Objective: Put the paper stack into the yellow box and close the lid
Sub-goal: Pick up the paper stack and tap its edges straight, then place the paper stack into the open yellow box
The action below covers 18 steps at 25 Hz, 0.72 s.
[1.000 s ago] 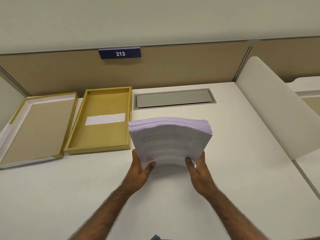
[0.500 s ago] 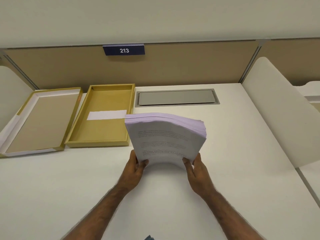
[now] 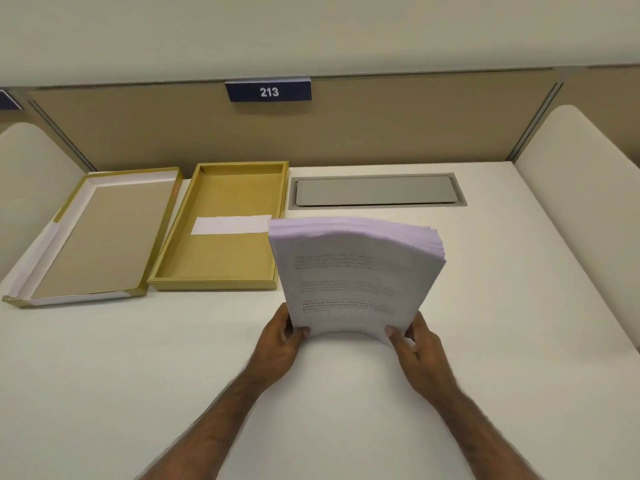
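The flat yellow cardboard lid (image 3: pixel 93 233) lies upturned far left; beside it the empty open yellow cardboard box (image 3: pixel 221 261) waits. The thick white printed paper stack (image 3: pixel 356 275), gripped by the left hand (image 3: pixel 280 344) and right hand (image 3: pixel 419 355), has been carried slightly leftward, overlapping the box's right rim. Clear white table (image 3: pixel 502 306) remains rightward.

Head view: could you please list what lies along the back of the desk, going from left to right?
Lid → yellow box → grey hatch. The paper stack, held upright by the left hand and right hand, stands nearer and overlaps the box's right edge, so I leave it out.
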Motion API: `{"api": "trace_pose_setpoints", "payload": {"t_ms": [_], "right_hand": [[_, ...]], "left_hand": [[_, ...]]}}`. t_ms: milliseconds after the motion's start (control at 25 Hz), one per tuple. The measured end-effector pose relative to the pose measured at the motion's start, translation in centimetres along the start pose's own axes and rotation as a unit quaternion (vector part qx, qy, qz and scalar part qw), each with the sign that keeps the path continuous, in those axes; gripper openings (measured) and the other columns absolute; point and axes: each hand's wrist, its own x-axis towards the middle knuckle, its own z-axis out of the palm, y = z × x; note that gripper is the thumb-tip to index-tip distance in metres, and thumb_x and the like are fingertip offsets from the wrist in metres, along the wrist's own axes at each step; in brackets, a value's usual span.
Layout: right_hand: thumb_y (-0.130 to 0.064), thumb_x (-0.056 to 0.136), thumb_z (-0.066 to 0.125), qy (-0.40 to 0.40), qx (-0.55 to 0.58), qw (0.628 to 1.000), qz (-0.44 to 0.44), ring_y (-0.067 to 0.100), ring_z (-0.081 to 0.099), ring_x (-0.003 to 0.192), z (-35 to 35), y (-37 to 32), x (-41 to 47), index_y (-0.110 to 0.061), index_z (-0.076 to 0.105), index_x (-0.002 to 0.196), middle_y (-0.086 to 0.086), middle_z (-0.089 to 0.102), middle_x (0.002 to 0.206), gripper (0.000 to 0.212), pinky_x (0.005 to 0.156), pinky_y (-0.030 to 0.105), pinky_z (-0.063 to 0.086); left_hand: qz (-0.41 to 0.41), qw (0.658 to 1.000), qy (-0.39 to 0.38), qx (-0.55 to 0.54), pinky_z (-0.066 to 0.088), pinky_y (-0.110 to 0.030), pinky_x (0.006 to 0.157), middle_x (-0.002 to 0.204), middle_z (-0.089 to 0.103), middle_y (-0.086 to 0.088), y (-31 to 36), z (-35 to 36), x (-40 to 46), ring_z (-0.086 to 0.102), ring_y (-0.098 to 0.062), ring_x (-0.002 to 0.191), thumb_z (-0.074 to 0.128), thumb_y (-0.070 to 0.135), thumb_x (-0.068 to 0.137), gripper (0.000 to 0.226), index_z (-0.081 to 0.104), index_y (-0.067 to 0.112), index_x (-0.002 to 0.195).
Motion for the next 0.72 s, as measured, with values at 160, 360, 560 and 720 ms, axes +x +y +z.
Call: {"api": "trace_pose_setpoints", "payload": {"t_ms": [160, 360, 560, 720], "right_hand": [[-0.023, 0.109, 0.065, -0.023, -0.012, 1.0, 0.002, -0.005, 0.074, 0.115, 3.2, -2.2, -0.1, -0.025, 0.061, 0.142, -0.037, 0.069, 0.134, 0.033, 0.093, 0.017, 0.06], [-0.02, 0.108, 0.069, -0.062, 0.012, 0.998, 0.007, 0.002, 0.077, 0.118, 8.6, -7.7, 3.0, -0.019, 0.065, 0.145, -0.021, 0.079, 0.132, 0.038, 0.095, 0.02, 0.062], [-0.014, 0.106, 0.071, -0.095, 0.059, 0.994, 0.007, 0.005, 0.079, 0.117, 14.3, -13.2, 8.9, -0.017, 0.07, 0.142, -0.014, 0.082, 0.129, 0.036, 0.095, 0.02, 0.062], [-0.015, 0.106, 0.071, -0.1, 0.069, 0.991, 0.049, 0.015, 0.082, 0.112, 18.7, -15.9, 14.5, -0.014, 0.072, 0.139, -0.006, 0.085, 0.126, 0.033, 0.086, 0.031, 0.067]], "left_hand": [[-0.017, 1.0, -0.021, -0.011, 0.058, -0.037, 0.103, 0.129, 0.074, 0.02, -0.7, -5.0, -0.6, 0.069, -0.008, 0.122, 0.069, 0.017, 0.092, 0.047, 0.059, 0.033, 0.135], [-0.063, 0.995, -0.07, -0.036, 0.062, -0.031, 0.096, 0.123, 0.08, 0.011, -0.6, -14.5, -0.5, 0.075, -0.011, 0.115, 0.073, 0.014, 0.087, 0.045, 0.065, 0.031, 0.128], [-0.104, 0.99, -0.074, -0.063, 0.061, -0.025, 0.087, 0.119, 0.083, 0.006, 0.0, -23.9, 3.6, 0.078, -0.013, 0.109, 0.076, -0.002, 0.091, 0.043, 0.07, 0.023, 0.125], [-0.125, 0.986, -0.091, -0.063, 0.062, -0.021, 0.081, 0.122, 0.082, 0.001, 0.6, -28.6, 8.7, 0.078, -0.015, 0.112, 0.073, -0.005, 0.092, 0.041, 0.07, 0.009, 0.131]]}}
